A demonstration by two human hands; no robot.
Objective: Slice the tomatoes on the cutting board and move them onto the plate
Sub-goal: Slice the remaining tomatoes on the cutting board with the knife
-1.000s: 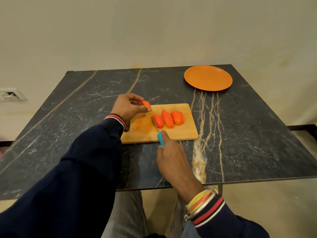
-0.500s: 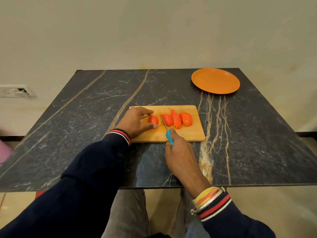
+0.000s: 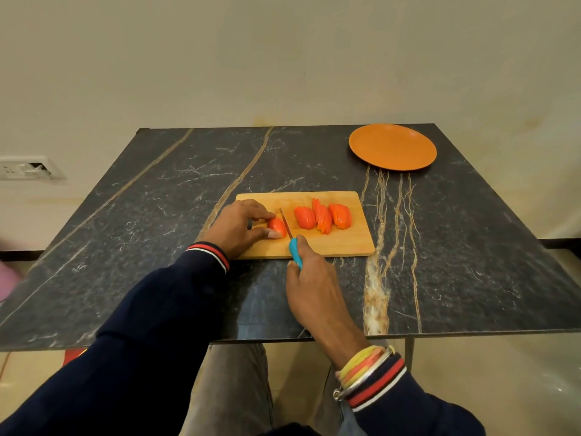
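A wooden cutting board (image 3: 345, 243) lies on the dark marble table (image 3: 157, 215). My left hand (image 3: 239, 226) pins a tomato piece (image 3: 276, 224) to the board's left part, fingers and thumb around it. My right hand (image 3: 309, 280) grips a knife (image 3: 290, 239) by its blue handle; the blade stands against the right side of that piece. To the right on the board lie cut tomato pieces (image 3: 323, 217) in three clusters. An empty orange plate (image 3: 393, 146) sits at the table's far right corner.
The table's near edge runs just under my wrists, with my legs below it. A wall socket (image 3: 28, 167) is on the left wall. Something pink (image 3: 6, 278) shows at the far left edge.
My left hand brought the tomato piece down from above the board and now holds it flat on it. The knife moved left, from near the cut pieces, up against this piece.
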